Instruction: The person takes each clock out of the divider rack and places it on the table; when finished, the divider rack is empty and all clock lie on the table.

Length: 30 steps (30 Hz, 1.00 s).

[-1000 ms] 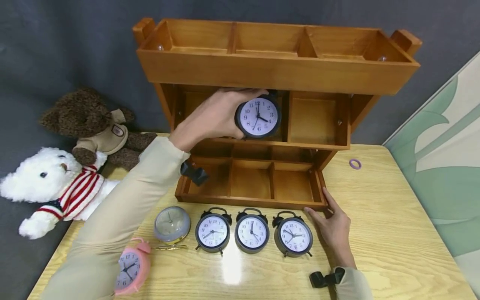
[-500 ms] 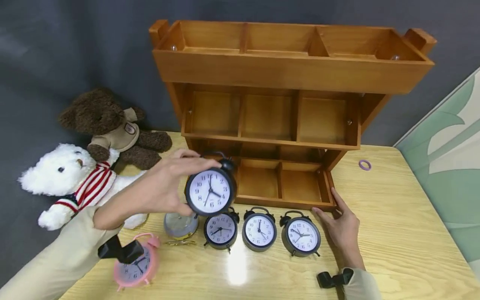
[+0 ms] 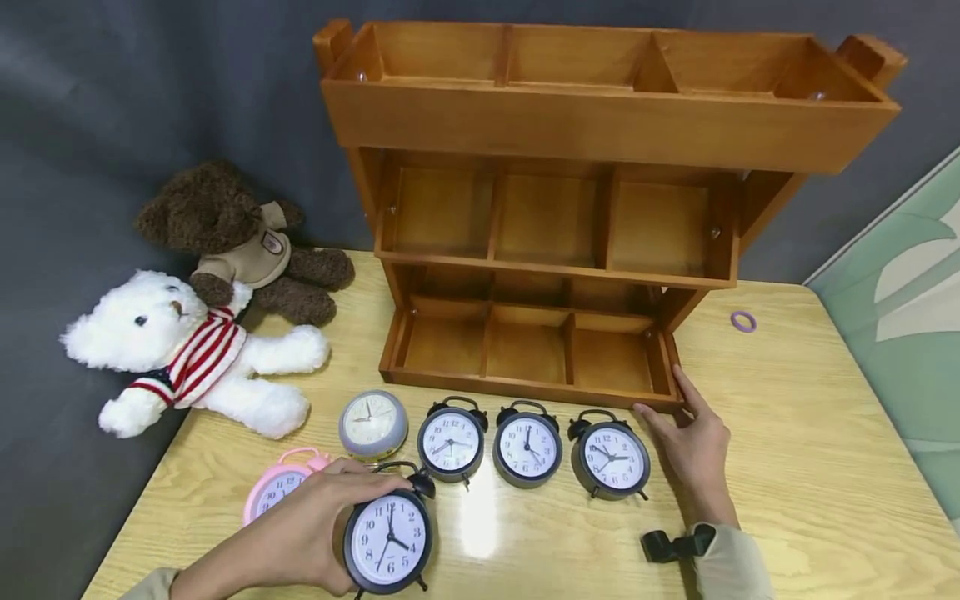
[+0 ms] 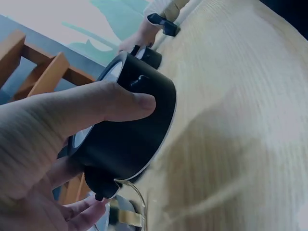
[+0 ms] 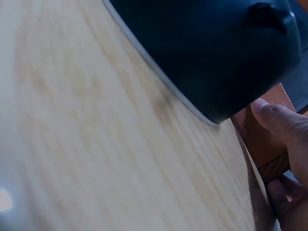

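My left hand [image 3: 300,533] grips a black twin-bell alarm clock [image 3: 387,540] low over the table's front part, its white dial facing up. In the left wrist view the thumb [image 4: 127,102] presses across the clock's black casing [image 4: 132,144]; whether the clock touches the table is unclear. My right hand [image 3: 693,450] holds the lower front right corner of the wooden shelf [image 3: 525,392]. The right wrist view has its thumb [image 5: 272,113] against the wood, beside another black clock [image 5: 207,53].
Three black alarm clocks [image 3: 451,442] stand in a row before the shelf, with a grey-blue round clock [image 3: 372,423] at their left. A pink clock [image 3: 277,487] is partly behind my left hand. White [image 3: 150,325] and brown [image 3: 217,208] bears lie left; a purple ring [image 3: 743,322] lies right.
My left hand has carried the black alarm clock out of the middle shelf tier, down and toward me, to the table's front. The right hand stays at the shelf corner.
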### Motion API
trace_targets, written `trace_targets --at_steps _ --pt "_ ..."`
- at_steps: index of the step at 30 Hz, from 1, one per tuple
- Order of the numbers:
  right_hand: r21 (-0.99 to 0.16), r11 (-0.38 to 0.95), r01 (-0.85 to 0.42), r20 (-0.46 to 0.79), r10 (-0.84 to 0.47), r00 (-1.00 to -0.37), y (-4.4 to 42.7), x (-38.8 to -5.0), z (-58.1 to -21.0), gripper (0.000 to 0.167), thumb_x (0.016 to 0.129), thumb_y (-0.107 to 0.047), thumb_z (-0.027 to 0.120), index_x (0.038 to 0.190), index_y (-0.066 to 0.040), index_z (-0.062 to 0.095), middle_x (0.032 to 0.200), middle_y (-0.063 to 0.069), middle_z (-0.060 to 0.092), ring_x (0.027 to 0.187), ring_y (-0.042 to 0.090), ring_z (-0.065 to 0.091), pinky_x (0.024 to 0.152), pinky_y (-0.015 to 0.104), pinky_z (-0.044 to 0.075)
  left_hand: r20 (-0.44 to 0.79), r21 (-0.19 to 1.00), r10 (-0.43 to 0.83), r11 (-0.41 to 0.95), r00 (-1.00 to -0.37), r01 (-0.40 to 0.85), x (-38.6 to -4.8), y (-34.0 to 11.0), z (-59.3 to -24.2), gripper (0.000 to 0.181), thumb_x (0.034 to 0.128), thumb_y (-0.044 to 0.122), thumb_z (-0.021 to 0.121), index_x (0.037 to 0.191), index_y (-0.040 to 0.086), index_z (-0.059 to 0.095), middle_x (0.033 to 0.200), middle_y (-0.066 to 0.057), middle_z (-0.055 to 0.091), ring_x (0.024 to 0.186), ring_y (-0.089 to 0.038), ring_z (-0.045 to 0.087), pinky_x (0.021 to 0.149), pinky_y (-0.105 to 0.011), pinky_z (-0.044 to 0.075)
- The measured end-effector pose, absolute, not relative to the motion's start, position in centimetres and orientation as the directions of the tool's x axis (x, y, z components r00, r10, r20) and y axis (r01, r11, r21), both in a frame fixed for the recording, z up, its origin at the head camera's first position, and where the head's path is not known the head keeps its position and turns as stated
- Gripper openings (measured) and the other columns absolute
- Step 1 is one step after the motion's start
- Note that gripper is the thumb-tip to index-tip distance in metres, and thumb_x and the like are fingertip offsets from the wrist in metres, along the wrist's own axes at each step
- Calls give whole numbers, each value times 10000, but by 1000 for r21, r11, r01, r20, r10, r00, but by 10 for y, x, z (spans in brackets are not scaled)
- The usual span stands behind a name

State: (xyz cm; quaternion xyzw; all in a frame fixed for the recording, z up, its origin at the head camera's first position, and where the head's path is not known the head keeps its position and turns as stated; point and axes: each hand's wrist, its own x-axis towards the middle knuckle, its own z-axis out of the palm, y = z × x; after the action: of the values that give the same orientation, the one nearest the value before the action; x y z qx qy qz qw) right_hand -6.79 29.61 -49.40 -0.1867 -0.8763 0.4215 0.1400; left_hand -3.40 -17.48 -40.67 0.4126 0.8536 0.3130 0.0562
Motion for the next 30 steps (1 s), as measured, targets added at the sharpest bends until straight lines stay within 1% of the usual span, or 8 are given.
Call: trace_targets --at_steps 5,9,12,15,18,22,26,30 --pt "-790 576 209 95 453 -887 297 -67 -492 836 797 -151 789 1501 -259 351 1481 175 433 1204 434 537 900 362 454 147 571 710 507 -689 645 -29 -177 -422 1003 400 223 947 1334 214 579 1239 122 651 1020 -96 528 814 -280 494" --pt "-792 581 186 110 436 -893 296 -67 -492 827 794 -156 792 1497 -235 365 1462 219 442 1195 447 538 893 360 456 155 540 709 522 -688 660 -25 -177 -430 1019 371 204 938 1327 165 587 1231 94 661 1004 -112 537 804 -284 493" --pt "-790 583 190 104 432 -896 295 -66 -490 827 799 -165 789 1501 -233 357 1451 256 439 1186 472 532 893 390 454 182 509 714 520 -676 686 -22 -177 -435 1008 360 219 939 1306 155 596 1219 93 667 990 -114 541 801 -287 478" --pt "-784 585 209 91 441 -893 294 -64 -489 833 801 -160 786 1504 -246 348 1457 248 435 1195 464 530 901 404 450 207 485 712 520 -670 703 -20 -176 -439 1004 346 229 937 1290 145 604 1209 90 673 976 -117 552 802 -288 467" --pt "-779 588 218 87 446 -891 294 -63 -488 833 803 -159 783 1505 -253 344 1463 244 431 1203 461 527 908 407 446 206 475 705 534 -679 699 -18 -175 -442 1003 332 228 931 1278 142 608 1186 94 680 971 -136 565 801 -298 476" --pt "-784 582 215 87 446 -891 293 -62 -487 827 803 -162 783 1501 -255 350 1463 249 428 1201 468 522 908 402 447 180 479 696 555 -695 680 -17 -175 -447 1001 337 218 931 1280 133 604 1179 88 682 992 -179 580 815 -339 498" --pt "-789 574 217 82 449 -890 292 -62 -488 827 804 -158 783 1501 -260 350 1476 222 423 1208 459 521 914 392 446 146 477 681 587 -718 654 -16 -174 -450 998 355 219 933 1291 129 598 1205 73 677 1038 -216 575 850 -385 496" --pt "-787 575 225 78 455 -887 293 -60 -489 834 805 -158 783 1502 -276 342 1480 204 425 1213 445 527 919 391 447 96 456 666 631 -739 628 -16 -172 -451 1004 363 240 929 1303 132 594 1208 72 675 1070 -237 560 861 -401 495"
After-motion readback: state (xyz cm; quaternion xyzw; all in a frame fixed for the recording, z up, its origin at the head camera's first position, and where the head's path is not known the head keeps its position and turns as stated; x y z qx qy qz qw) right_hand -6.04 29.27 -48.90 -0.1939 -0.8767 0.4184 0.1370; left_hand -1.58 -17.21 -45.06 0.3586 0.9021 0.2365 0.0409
